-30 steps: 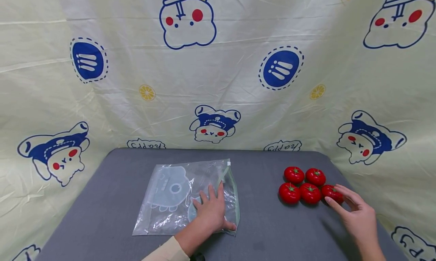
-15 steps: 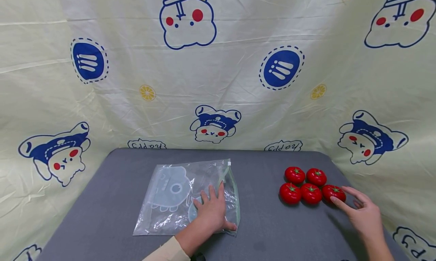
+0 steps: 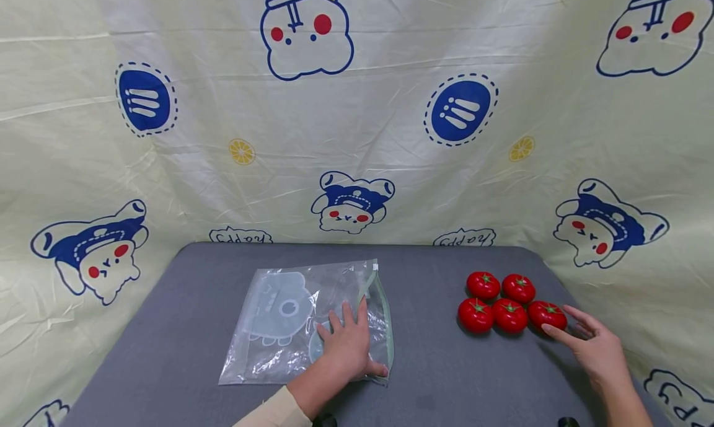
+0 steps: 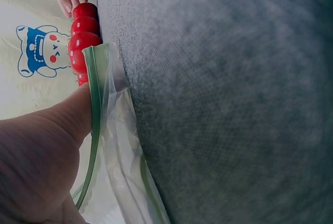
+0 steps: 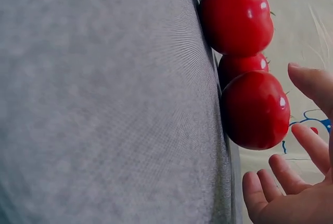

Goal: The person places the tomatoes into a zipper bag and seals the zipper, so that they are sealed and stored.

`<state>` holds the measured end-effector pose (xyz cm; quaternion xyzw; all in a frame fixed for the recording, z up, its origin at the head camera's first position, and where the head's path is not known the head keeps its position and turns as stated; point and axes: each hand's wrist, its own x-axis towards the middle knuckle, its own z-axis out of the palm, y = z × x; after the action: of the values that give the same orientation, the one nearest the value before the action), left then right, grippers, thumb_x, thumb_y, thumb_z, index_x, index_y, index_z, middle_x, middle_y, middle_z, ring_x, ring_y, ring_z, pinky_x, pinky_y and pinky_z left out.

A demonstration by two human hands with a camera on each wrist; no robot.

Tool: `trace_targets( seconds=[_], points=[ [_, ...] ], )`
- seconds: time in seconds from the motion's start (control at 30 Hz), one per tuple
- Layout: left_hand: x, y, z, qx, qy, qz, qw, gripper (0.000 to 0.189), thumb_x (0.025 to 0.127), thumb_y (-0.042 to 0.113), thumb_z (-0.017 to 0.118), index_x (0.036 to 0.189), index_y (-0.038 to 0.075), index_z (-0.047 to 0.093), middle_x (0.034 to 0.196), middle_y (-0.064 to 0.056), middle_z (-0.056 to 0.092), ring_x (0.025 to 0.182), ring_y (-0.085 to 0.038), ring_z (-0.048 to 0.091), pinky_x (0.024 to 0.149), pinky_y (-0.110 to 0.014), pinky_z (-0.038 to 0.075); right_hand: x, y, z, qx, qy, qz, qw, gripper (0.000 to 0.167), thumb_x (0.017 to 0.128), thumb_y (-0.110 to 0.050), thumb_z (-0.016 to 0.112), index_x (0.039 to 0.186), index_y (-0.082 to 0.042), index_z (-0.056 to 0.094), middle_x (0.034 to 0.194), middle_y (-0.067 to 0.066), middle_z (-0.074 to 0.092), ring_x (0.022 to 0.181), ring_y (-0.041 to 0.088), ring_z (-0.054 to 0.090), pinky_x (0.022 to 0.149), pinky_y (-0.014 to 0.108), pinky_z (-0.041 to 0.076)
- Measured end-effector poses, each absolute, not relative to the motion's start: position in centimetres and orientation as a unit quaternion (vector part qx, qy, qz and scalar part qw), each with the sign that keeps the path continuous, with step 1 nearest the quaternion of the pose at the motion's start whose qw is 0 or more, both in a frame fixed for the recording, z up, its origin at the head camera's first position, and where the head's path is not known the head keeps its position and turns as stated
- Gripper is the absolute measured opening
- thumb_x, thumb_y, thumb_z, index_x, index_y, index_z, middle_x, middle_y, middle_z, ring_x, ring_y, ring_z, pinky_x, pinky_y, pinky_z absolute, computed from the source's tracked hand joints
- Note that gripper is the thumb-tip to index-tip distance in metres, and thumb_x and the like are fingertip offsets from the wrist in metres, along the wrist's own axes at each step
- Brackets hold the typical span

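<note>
My left hand (image 3: 347, 347) lies with fingers spread on a clear plastic zip bag (image 3: 329, 284) with a pale cartoon print. The bag lies flat on the grey table, its green-edged mouth (image 3: 388, 328) toward the right. In the left wrist view, the green zip strip (image 4: 94, 109) rises beside the thumb. My right hand (image 3: 599, 352) is at the right side of the nearest-right tomato (image 3: 546, 315), thumb and fingers apart around it. From the right wrist, a gap shows between the fingers (image 5: 283, 174) and that red tomato (image 5: 255, 110).
Several more red tomatoes (image 3: 509, 316) stand in two rows to the left of that one. The grey table (image 3: 429, 352) ends at a light patterned curtain (image 3: 357, 136) behind and at both sides. A small black object (image 3: 568, 421) shows at the bottom edge.
My right hand has shifted to the right, off the front of the right-hand tomato to its side, and that tomato is now more visible. My left hand and the bag stay in place.
</note>
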<state>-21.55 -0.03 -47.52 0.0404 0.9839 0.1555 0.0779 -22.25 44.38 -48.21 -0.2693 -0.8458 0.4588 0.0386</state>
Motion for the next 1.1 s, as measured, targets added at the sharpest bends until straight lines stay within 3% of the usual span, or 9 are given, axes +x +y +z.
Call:
trace_targets(
  seconds=[0.33,0.6,0.83,1.1],
  points=[
    [-21.7,0.0,-47.7,0.041,0.985,0.154,0.072,0.146,0.05,0.064,0.096,0.164,0.019,0.016,0.166,-0.026,0.026,0.149,-0.057,0.027,0.114,-0.078,0.024,-23.2,45.2,-48.6,-0.247,-0.834,0.494,0.0,0.109,0.086,-0.057,0.077,0.164,-0.012,0.016,0.167,0.029,0.018,0.149,0.049,0.023,0.118,0.066,0.031],
    [-21.5,-0.1,-47.3,0.042,0.984,0.156,0.073,0.146,0.05,0.064,0.096,0.164,0.02,0.016,0.166,-0.026,0.025,0.148,-0.06,0.025,0.114,-0.077,0.025,-23.8,45.1,-48.5,-0.238,-0.849,0.471,-0.014,0.108,0.087,-0.055,0.077,0.163,-0.007,0.016,0.165,0.034,0.017,0.147,0.052,0.022,0.114,0.066,0.033],
    [-21.5,-0.1,-47.2,0.039,0.983,0.157,0.086,0.146,0.051,0.065,0.095,0.164,0.022,0.014,0.167,-0.025,0.024,0.15,-0.058,0.023,0.115,-0.077,0.022,-24.2,44.8,-48.5,-0.242,-0.849,0.47,-0.009,0.107,0.088,-0.048,0.079,0.163,-0.006,0.015,0.165,0.034,0.014,0.149,0.053,0.018,0.118,0.068,0.027],
    [-21.6,-0.2,-47.3,0.043,0.983,0.158,0.082,0.147,0.051,0.065,0.096,0.164,0.021,0.014,0.166,-0.025,0.026,0.149,-0.059,0.024,0.114,-0.077,0.023,-24.4,45.1,-48.9,-0.253,-0.842,0.476,-0.015,0.114,0.083,-0.051,0.083,0.163,-0.006,0.016,0.166,0.033,0.011,0.151,0.053,0.015,0.119,0.068,0.026]
  ],
)
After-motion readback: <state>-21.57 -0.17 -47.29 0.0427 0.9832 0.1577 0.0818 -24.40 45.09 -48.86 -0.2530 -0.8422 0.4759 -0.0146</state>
